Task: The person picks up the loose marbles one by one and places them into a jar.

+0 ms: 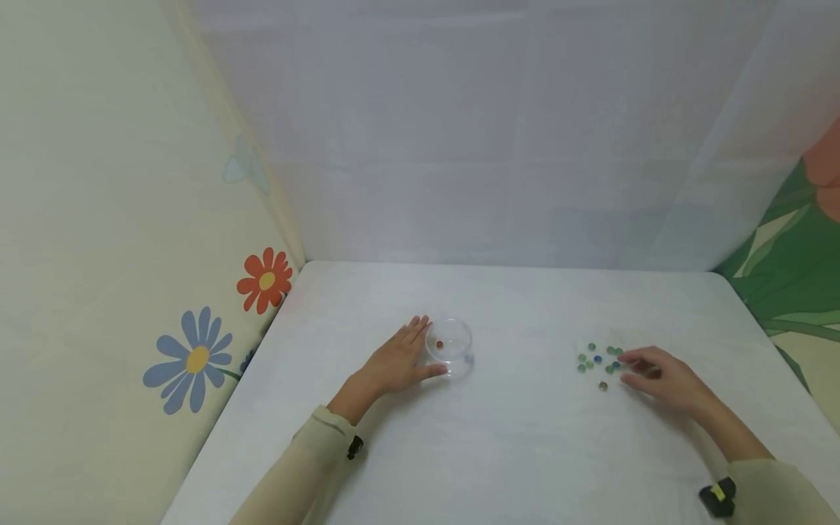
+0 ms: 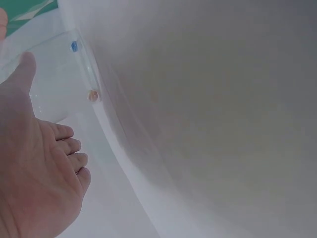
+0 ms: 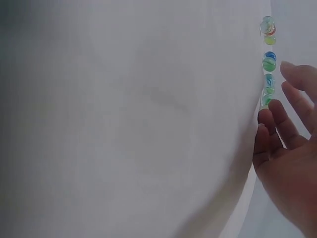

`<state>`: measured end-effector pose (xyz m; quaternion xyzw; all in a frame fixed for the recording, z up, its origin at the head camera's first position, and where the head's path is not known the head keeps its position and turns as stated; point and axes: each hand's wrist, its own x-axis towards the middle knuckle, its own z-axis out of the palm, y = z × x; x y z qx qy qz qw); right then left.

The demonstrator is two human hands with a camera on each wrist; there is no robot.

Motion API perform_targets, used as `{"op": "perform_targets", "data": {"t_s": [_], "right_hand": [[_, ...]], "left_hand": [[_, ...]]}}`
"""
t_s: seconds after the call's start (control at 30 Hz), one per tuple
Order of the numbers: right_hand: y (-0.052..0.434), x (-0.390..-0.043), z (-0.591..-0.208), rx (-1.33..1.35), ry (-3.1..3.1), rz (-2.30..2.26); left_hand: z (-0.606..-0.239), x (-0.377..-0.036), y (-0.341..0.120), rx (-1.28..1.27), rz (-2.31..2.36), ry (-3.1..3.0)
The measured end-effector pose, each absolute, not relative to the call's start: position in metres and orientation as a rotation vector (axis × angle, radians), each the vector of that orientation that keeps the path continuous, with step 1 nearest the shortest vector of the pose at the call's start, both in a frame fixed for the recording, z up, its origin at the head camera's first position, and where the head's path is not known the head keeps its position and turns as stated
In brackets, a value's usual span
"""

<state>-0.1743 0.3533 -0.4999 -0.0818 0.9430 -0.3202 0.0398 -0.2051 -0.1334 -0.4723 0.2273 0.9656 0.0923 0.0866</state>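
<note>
A small clear glass bowl (image 1: 449, 346) stands near the middle of the white table (image 1: 512, 452). An orange-brown marble (image 1: 440, 344) lies inside it, and a blue one (image 1: 469, 358) shows at its right wall. My left hand (image 1: 400, 361) rests flat against the bowl's left side, fingers straight, thumb along its front. In the left wrist view the bowl (image 2: 54, 74) and the orange marble (image 2: 92, 95) appear beyond the palm. Several green and blue marbles (image 1: 599, 358) lie loose to the right. My right hand (image 1: 656, 375) hovers just right of them, fingers loosely bent, holding nothing visible.
A lone brownish marble (image 1: 602, 386) lies just in front of the cluster. White curtain walls stand behind the table; a flowered panel (image 1: 197, 357) borders the left edge and a green leafy one (image 1: 794, 284) the right.
</note>
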Motion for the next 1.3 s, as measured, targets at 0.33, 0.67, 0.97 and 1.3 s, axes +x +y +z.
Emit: {"op": "perform_targets", "data": {"t_s": [0.33, 0.67, 0.97, 1.3], "right_hand": [[0.351, -0.181, -0.503, -0.238, 2.881, -0.952], [0.348, -0.185, -0.504, -0.23, 2.895, -0.892], [0.347, -0.186, -0.505, -0.186, 2.892, -0.882], [0.344, -0.189, -0.51, -0.122, 2.922, -0.863]], "left_hand": [[-0.473, -0.205, -0.136, 0.685, 0.257, 2.875], [-0.475, -0.206, -0.136, 0.695, 0.27, 2.877], [-0.475, -0.205, -0.135, 0.691, 0.277, 2.88], [-0.471, -0.203, -0.134, 0.686, 0.304, 2.876]]}}
